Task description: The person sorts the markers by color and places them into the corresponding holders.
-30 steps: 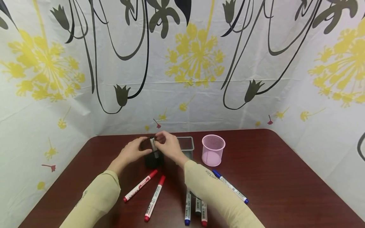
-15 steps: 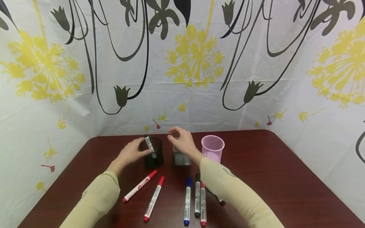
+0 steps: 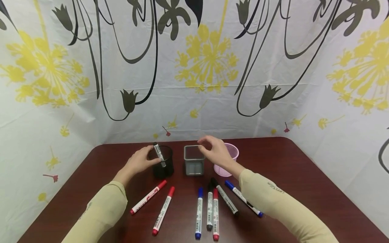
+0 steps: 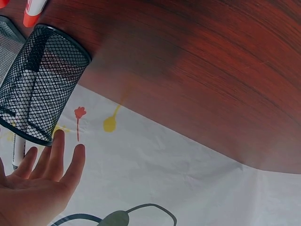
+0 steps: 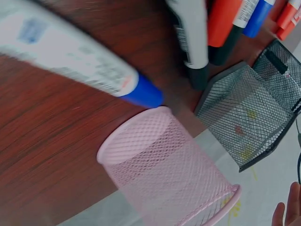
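Note:
In the head view my left hand (image 3: 138, 161) is at the left side of a black mesh pen cup (image 3: 165, 167), thumb in front and fingers by the rim. A black-capped whiteboard marker (image 3: 159, 152) leans inside that cup, its end above the rim. The left wrist view shows the hand's fingers (image 4: 57, 155) extended beside the cup's rim. My right hand (image 3: 216, 151), fingers loosely bent and holding nothing, hovers between a grey square mesh holder (image 3: 194, 167) and a pink mesh cup (image 3: 223, 171), partly covering the pink cup.
Two red markers (image 3: 149, 196) lie front left on the dark wooden table (image 3: 291, 175). Blue (image 3: 199, 214), black (image 3: 210, 211), red (image 3: 215, 214) and another black marker (image 3: 226, 199) lie in the middle. A blue marker (image 3: 238, 194) lies partly behind the right sleeve. Patterned cloth hangs behind.
My right hand has let go of the black marker, which now leans in the black cup, and has moved right past the grey holder. The left hand has stayed at the cup.

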Action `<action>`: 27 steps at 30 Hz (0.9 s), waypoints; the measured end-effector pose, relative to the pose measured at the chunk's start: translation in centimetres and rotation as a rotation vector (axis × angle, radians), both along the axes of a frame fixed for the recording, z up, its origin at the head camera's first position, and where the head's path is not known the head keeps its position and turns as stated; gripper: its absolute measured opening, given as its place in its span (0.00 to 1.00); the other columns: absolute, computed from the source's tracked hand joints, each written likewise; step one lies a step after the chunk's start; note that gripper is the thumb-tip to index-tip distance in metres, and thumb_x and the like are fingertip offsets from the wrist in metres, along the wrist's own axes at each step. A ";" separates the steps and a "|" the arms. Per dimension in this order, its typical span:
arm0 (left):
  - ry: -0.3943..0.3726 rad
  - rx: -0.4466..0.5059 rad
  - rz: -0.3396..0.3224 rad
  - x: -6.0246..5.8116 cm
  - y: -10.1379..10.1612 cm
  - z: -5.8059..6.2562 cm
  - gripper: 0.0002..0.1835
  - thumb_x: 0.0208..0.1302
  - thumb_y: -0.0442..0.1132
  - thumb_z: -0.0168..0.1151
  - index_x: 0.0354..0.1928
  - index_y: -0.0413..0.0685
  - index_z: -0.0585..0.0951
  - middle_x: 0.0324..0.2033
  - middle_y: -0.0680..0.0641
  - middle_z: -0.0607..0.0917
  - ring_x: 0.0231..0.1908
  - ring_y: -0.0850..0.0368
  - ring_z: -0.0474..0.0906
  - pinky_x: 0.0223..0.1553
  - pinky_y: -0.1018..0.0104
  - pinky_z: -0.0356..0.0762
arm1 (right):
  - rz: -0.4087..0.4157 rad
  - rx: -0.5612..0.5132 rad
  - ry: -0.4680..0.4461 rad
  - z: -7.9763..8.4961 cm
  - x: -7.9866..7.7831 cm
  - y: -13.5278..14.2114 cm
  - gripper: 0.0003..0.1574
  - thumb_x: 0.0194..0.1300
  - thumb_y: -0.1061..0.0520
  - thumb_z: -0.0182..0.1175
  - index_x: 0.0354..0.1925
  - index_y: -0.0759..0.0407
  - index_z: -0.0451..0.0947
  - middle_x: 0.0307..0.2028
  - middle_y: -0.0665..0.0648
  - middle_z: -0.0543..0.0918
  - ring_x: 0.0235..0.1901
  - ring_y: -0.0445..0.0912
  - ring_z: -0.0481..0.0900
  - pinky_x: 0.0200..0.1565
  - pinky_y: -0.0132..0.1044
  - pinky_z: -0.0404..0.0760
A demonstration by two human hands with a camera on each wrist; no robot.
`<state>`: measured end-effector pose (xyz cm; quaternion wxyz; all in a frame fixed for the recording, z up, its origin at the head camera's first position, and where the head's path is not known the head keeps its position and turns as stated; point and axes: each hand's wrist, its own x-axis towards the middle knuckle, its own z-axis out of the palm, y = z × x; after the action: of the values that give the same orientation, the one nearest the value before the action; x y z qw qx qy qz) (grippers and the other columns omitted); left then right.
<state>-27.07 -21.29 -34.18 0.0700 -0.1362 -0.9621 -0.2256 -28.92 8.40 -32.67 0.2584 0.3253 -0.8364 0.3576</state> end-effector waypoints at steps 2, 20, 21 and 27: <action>-0.001 -0.003 -0.001 0.0 0.0 0.1 0.37 0.54 0.53 0.59 0.59 0.33 0.63 0.54 0.33 0.67 0.54 0.39 0.62 0.50 0.45 0.60 | 0.016 0.013 0.001 0.0 0.4 0.6 0.08 0.55 0.58 0.59 0.36 0.58 0.79 0.34 0.50 0.80 0.35 0.44 0.76 0.37 0.39 0.72; -0.008 0.004 0.002 0.1 0.1 0.0 0.37 0.54 0.52 0.60 0.59 0.33 0.63 0.54 0.33 0.68 0.54 0.39 0.63 0.49 0.45 0.61 | 0.359 0.300 0.153 -2.8 4.0 3.8 0.10 0.49 0.60 0.61 0.34 0.55 0.77 0.33 0.45 0.78 0.35 0.37 0.75 0.38 0.30 0.71; -0.008 0.003 0.003 0.1 0.1 0.0 0.37 0.54 0.52 0.59 0.59 0.33 0.63 0.54 0.34 0.68 0.54 0.39 0.63 0.49 0.45 0.61 | 0.392 0.339 0.165 -3.0 4.1 4.0 0.10 0.49 0.60 0.60 0.35 0.55 0.77 0.33 0.45 0.78 0.35 0.37 0.75 0.38 0.29 0.71; -0.010 -0.003 0.012 0.0 0.1 0.0 0.37 0.54 0.53 0.59 0.59 0.34 0.63 0.55 0.34 0.67 0.54 0.39 0.62 0.49 0.45 0.61 | 0.524 0.551 0.271 -4.7 5.1 4.7 0.11 0.44 0.59 0.61 0.33 0.53 0.77 0.30 0.45 0.76 0.31 0.36 0.72 0.34 0.24 0.68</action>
<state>-27.03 -21.18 -34.13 0.0661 -0.1295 -0.9636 -0.2242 -23.80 13.05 -37.38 0.1692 0.6289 -0.7481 0.1275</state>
